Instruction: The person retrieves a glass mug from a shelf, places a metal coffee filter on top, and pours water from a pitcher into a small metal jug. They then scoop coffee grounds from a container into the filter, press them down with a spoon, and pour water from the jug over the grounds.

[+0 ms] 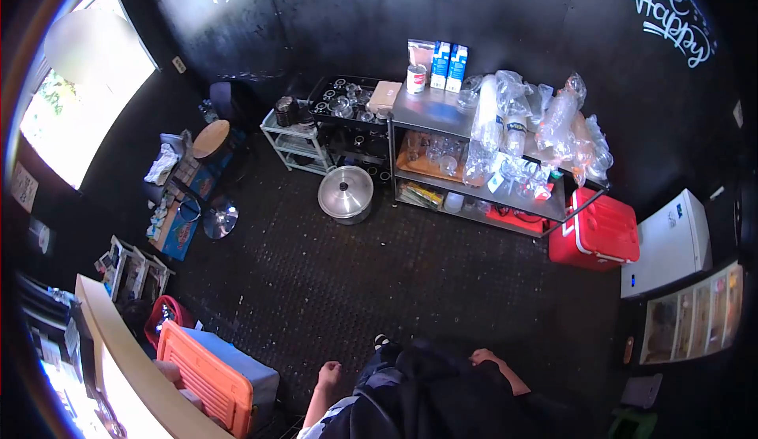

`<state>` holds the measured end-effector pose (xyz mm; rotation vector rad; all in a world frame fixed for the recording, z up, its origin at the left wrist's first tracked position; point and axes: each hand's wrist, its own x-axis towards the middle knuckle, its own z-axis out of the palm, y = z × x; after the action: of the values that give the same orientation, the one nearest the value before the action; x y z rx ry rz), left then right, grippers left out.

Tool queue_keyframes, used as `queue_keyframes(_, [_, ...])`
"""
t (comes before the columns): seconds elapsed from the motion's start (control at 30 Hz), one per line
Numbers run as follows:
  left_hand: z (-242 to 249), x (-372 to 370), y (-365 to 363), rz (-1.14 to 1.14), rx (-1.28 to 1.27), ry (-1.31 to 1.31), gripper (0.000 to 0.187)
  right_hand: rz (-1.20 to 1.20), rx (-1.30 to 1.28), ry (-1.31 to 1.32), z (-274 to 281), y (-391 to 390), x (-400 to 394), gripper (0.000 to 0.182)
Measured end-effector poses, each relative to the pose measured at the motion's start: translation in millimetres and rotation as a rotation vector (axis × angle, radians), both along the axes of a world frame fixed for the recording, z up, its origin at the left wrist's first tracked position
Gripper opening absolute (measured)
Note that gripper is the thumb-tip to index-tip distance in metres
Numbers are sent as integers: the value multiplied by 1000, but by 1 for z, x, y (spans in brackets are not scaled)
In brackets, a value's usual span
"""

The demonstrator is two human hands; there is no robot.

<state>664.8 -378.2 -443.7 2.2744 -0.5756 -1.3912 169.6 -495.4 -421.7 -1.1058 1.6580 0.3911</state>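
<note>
Currently, we stand on a dark, textured floor (pixel 312 281), both bare hands low in front of our dark clothing (pixel 442 395). Our left hand (pixel 329 373) hangs out to the side of our body, its fingers loosely bent; it is too small in the view to tell whether they are fully closed or grasp anything. Our right hand (pixel 481 356) is close beside the clothing, its fingers curled inward, and we cannot tell whether they hold the fabric or simply rest near it.

Nearest our left hand, yet apart from it, an orange ribbed plastic lid (pixel 209 384) lies tilted over a blue-grey plastic tub (pixel 251 360) at the lower left, next to a pale curved counter (pixel 130 360). A red bucket (pixel 167 319) sits just behind them.

Farther ahead of us, a lidded aluminium pot (pixel 345 194) stands on the floor beside a small slatted plastic rack (pixel 304 133). To its right, a steel shelf unit (pixel 426 115) carries two blue-and-white cartons (pixel 448 68), a can (pixel 416 78) and clear plastic bags (pixel 562 119) on top, with glassware (pixel 448 164) on the shelf below. Past its right end we see a red cooler box (pixel 604 230), then a white chest freezer (pixel 667 242).
</note>
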Motion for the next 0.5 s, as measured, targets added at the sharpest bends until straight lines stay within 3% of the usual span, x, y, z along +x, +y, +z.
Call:
queue_keyframes(0.07, [-12, 27, -14, -106, 21, -30, 29, -17, -18, -73, -11, -5, 13, 27])
queue_keyframes(0.13, [-7, 37, -33, -166, 80, -7, 32, -26, -249, -140, 8, -21, 39, 21])
queue_keyframes(0.23, [-8, 50, -70, -368, 310, 7, 41, -152, -199, -155, 30, -38, 50, 28])
queue_keyframes(0.37, [-11, 42, -130, -435, 234, 21, 41, -216, -132, -93, 23, -49, 36, 26])
queue_keyframes(0.5, [29, 21, -217, -509, 87, -92, 40, 15, 24, 33, -7, -80, 4, 22])
